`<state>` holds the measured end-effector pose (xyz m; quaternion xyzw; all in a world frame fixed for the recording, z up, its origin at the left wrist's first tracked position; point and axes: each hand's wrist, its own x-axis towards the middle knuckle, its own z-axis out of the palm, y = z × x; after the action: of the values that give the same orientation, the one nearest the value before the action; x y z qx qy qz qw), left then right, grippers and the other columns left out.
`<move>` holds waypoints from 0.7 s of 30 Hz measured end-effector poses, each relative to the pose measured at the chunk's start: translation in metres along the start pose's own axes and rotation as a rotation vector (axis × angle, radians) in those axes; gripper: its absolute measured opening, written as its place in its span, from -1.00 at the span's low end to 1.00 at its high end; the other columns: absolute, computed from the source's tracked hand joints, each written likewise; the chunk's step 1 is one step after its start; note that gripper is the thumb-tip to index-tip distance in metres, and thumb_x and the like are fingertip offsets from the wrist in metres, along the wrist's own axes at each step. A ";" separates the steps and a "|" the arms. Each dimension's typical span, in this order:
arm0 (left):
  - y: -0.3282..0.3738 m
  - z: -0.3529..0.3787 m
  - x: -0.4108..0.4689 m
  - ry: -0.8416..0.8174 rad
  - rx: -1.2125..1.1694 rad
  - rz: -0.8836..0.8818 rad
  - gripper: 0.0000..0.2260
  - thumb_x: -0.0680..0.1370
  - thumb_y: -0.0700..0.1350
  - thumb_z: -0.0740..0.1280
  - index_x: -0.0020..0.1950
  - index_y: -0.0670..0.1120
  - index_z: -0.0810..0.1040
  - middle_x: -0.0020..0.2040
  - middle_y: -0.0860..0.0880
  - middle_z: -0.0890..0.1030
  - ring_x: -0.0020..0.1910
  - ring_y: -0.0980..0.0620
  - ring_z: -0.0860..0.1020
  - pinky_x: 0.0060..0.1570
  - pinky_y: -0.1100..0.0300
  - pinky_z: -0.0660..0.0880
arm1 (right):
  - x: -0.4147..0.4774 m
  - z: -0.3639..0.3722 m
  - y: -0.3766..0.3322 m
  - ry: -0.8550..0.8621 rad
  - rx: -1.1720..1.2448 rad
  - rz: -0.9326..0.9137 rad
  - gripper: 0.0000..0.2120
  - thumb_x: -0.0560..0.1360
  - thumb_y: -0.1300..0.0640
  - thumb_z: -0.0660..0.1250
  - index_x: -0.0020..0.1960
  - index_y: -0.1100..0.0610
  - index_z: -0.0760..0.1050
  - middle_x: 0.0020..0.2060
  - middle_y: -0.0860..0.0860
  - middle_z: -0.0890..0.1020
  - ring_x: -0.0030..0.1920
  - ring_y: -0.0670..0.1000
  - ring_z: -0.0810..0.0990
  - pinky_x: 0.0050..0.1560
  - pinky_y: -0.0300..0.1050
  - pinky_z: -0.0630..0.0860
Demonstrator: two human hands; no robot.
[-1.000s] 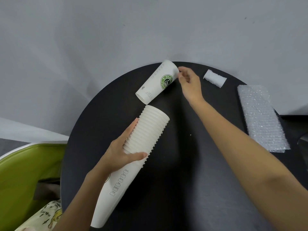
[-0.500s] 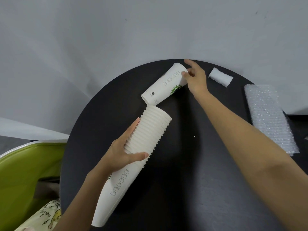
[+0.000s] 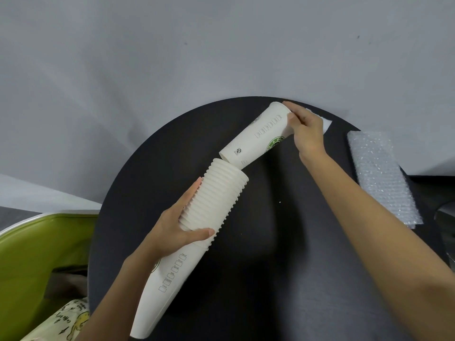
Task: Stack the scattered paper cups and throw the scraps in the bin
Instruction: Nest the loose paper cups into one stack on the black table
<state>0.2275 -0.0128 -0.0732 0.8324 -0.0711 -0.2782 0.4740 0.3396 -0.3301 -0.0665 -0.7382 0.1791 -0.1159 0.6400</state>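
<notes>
My left hand (image 3: pixel 176 230) grips a long stack of white paper cups (image 3: pixel 211 203) that lies slanted over the round black table (image 3: pixel 283 267), rims pointing up and right. A single white cup with a green logo (image 3: pixel 256 136) lies just beyond the stack's open end, its narrow base touching the top rim. My right hand (image 3: pixel 305 129) holds that cup at its wide rim. A small white scrap (image 3: pixel 326 124) peeks out behind my right hand at the table's far edge.
A folded sheet of bubble wrap (image 3: pixel 381 175) lies at the table's right side. A green bin with a white rim (image 3: pixel 37 254) stands left of the table, with a printed bag (image 3: pixel 64 321) at its lower edge. Grey wall lies behind.
My right hand has taken the single cup by its rim and drawn it toward the stack, until its base meets the stack's open end. The left hand has kept the stack almost still.
</notes>
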 end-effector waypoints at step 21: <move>0.021 0.012 -0.020 -0.017 0.031 0.070 -0.12 0.38 0.00 0.55 0.43 0.44 0.02 0.34 0.46 0.26 0.27 0.41 0.34 0.12 0.48 0.37 | -0.117 0.019 -0.015 -0.406 -0.081 -0.135 -0.70 0.63 0.21 0.12 0.29 0.08 0.49 0.20 -0.14 0.56 0.21 -0.27 0.48 0.23 -0.38 0.38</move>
<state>0.2071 -0.0256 -0.0529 0.8341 -0.1086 -0.2674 0.4701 0.2421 -0.2629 -0.0476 -0.7819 0.0015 0.0000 0.6234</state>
